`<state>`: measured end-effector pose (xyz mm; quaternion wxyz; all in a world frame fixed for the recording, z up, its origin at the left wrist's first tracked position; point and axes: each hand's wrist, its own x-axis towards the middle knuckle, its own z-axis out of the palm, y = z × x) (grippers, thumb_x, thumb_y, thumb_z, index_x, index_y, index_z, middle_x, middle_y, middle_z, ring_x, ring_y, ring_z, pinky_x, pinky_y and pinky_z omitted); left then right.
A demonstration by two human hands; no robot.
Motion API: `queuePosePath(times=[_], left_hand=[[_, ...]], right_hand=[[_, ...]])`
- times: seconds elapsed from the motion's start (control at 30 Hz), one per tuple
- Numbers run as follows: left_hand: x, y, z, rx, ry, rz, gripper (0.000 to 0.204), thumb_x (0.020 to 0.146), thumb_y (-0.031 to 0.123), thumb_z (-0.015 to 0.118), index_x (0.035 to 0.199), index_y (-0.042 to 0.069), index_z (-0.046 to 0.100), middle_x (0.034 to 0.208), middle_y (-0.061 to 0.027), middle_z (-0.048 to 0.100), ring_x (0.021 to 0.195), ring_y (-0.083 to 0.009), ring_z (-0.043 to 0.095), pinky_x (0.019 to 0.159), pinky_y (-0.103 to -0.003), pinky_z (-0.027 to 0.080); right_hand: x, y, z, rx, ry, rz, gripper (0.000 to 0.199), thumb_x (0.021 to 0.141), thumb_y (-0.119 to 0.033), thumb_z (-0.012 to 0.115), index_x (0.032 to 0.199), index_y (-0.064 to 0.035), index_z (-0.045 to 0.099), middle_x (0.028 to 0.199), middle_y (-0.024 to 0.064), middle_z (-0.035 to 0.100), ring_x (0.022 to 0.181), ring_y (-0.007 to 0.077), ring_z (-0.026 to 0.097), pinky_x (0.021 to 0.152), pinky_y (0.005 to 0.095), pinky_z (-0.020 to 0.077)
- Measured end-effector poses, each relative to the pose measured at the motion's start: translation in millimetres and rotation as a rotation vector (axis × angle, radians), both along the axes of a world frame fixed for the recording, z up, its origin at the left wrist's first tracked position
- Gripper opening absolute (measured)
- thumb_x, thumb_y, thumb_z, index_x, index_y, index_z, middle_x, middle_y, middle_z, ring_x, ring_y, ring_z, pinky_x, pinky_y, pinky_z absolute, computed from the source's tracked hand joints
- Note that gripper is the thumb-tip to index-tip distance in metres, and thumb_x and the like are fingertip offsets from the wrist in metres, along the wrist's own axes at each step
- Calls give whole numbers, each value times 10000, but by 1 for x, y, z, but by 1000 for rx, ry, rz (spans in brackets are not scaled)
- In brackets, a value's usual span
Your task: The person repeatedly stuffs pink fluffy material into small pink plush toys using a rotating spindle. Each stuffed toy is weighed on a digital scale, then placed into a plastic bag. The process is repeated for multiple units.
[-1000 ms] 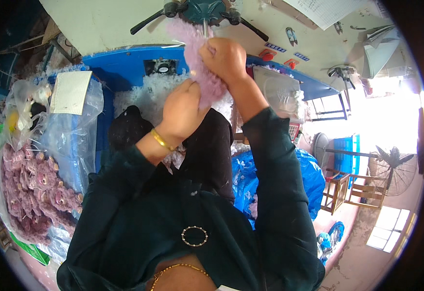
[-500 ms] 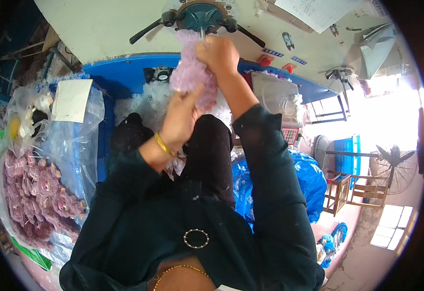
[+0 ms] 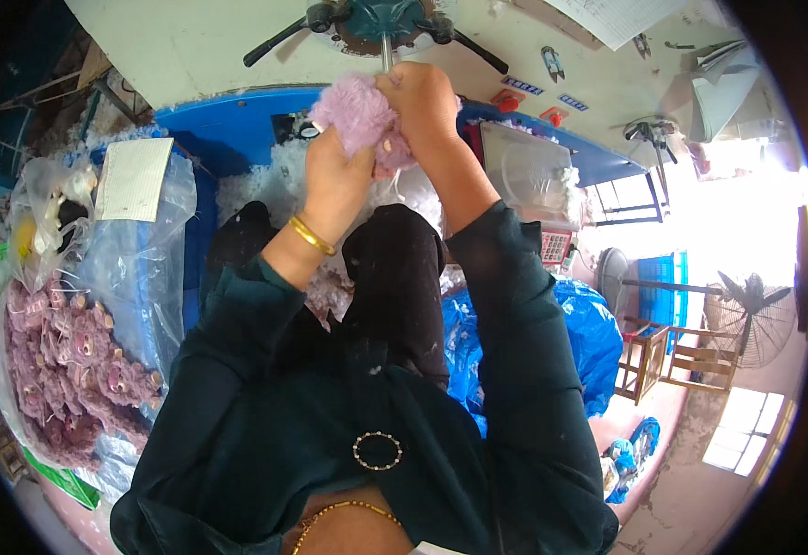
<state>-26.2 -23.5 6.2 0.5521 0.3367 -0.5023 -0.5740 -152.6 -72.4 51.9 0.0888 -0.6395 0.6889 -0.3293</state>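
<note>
Both my hands grip a fluffy pink plush toy [image 3: 356, 109] in front of the machine. My left hand [image 3: 337, 185] is closed round its lower left side. My right hand [image 3: 422, 100] clenches its upper right side, right by the thin metal tube [image 3: 386, 54] that sticks out of the dark green machine fitting [image 3: 383, 20]. Whether the tube's end sits inside the toy is hidden by the right hand and the fur. White fluff [image 3: 279, 185] lies below the toy, around my knees.
On the left, a plastic-lined container holds several pink plush pieces [image 3: 75, 370], beside a blue box with a paper sheet [image 3: 134, 180] on it. Black handles [image 3: 274, 43] jut from the fitting. Red knobs [image 3: 508, 99], blue bags [image 3: 589, 342] and a fan [image 3: 746, 314] are at right.
The plush toy has come down and away from the fitting, baring more of the metal tube, and looks bunched up. My left hand has moved up to its left side.
</note>
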Motion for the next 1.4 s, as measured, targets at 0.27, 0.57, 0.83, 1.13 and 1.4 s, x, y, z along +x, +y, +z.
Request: queuePosePath(times=[0.27, 0.57, 0.83, 1.13, 1.4], left_hand=[[-9, 0, 0, 13, 96, -151, 203, 899, 98, 590, 1060, -24, 607, 860, -63, 661, 698, -153, 646, 556, -245, 505], [-17, -18, 20, 260, 280, -116, 148, 907, 144, 593, 947, 3, 615, 758, -50, 623, 582, -122, 587, 456, -241, 437], [11, 25, 3, 322, 397, -334, 226, 936, 206, 541, 1059, 26, 604, 965, -52, 653, 852, -158, 639, 757, -283, 508], [23, 24, -4, 389, 391, -450, 177, 892, 93, 606, 1055, 24, 602, 1014, -50, 652, 908, -161, 640, 831, -302, 508], [-2, -25, -8, -322, -447, -58, 348, 693, 56, 696, 1017, 11, 578, 949, -102, 577, 822, -211, 557, 726, -321, 445]], right_hand=[[-12, -15, -6, -60, 117, 38, 266, 732, -346, 658, 692, -83, 658, 689, 163, 622, 702, 361, 618, 618, 436, 489], [-13, -24, -11, -164, 16, -31, 335, 744, -369, 640, 674, -42, 625, 687, 178, 612, 701, 381, 603, 639, 460, 479], [-8, 16, -21, -285, -54, 29, 329, 708, -233, 676, 578, -3, 479, 554, 173, 433, 474, 244, 405, 479, 372, 375], [-14, 38, -27, -348, -314, 271, 242, 678, -31, 635, 560, -10, 425, 535, 135, 389, 452, 240, 367, 442, 335, 325], [-26, -20, -30, -436, -287, 237, 221, 692, -63, 662, 584, 0, 480, 582, 190, 462, 503, 337, 459, 471, 375, 378]])
